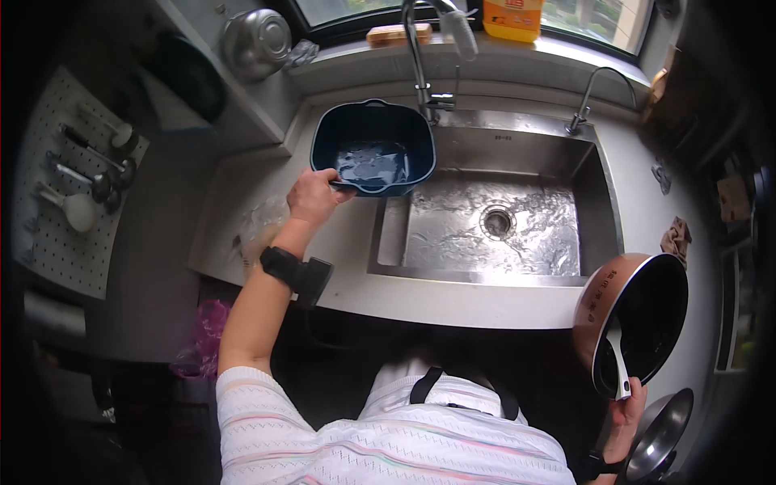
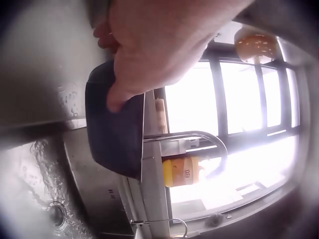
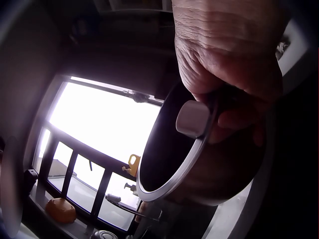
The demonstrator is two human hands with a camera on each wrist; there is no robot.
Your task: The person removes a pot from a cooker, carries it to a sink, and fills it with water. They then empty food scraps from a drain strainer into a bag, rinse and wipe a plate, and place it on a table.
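Observation:
My left hand (image 1: 314, 196) grips the near-left rim of a dark blue plastic basin (image 1: 327, 129), which overlaps the sink's left edge. A shallow, shiny layer lies on the basin's floor. In the left wrist view, the thumb lies along the basin's outer wall (image 2: 114, 134). At the lower right, my right hand (image 1: 629, 404) holds a copper-coloured pot (image 1: 594, 311) by its rim, tilted with its black inside showing. A white-handled utensil (image 1: 619, 360) stands in the pot. Its handle end (image 3: 193, 119) is at the rim beside my fingers, seen in the right wrist view.
The steel sink (image 1: 558, 145) has a wet floor and a round drain (image 1: 497, 221). A tall faucet (image 1: 418, 65) rises behind it, a thin tap (image 1: 575, 121) at right. A brown cloth (image 1: 676, 240) and a metal pan (image 1: 659, 440) lie right. Utensils hang on a pegboard (image 1: 61, 242) left.

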